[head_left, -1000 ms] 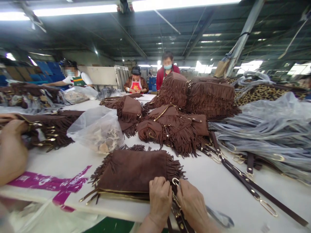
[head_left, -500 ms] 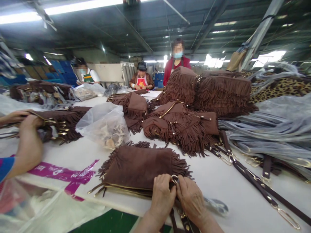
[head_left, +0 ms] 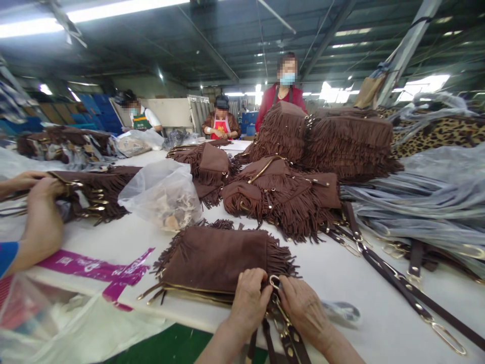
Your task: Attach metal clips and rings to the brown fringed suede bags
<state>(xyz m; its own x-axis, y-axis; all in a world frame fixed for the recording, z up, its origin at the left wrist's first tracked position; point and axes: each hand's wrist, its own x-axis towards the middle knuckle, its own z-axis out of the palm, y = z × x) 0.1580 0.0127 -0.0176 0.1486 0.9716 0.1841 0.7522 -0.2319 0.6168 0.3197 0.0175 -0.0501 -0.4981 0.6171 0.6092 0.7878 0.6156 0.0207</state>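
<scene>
A brown fringed bag (head_left: 220, 258) lies flat on the white table in front of me, its gold-coloured zip edge towards me. My left hand (head_left: 250, 296) is closed on the bag's near right corner. Close beside it, my right hand (head_left: 303, 306) pinches a gold metal ring (head_left: 275, 281) at that corner, with the thumb and forefinger bent in. Dark brown straps (head_left: 290, 338) with gold clasps and studs hang down between my wrists, over the table edge. The fingertips of both hands are partly hidden, so the exact join of ring and strap cannot be made out.
Stacked fringed bags (head_left: 348, 144) and a looser heap (head_left: 280, 197) stand behind. A plastic bag of scraps (head_left: 162, 199) sits left of centre. Wrapped straps (head_left: 424, 207) lie at right. A co-worker's arm (head_left: 41, 217) reaches in at left; other people work at the back.
My hands have moved slightly apart, and more of the clasp and hanging straps shows between them. The person in red at the back has shifted right.
</scene>
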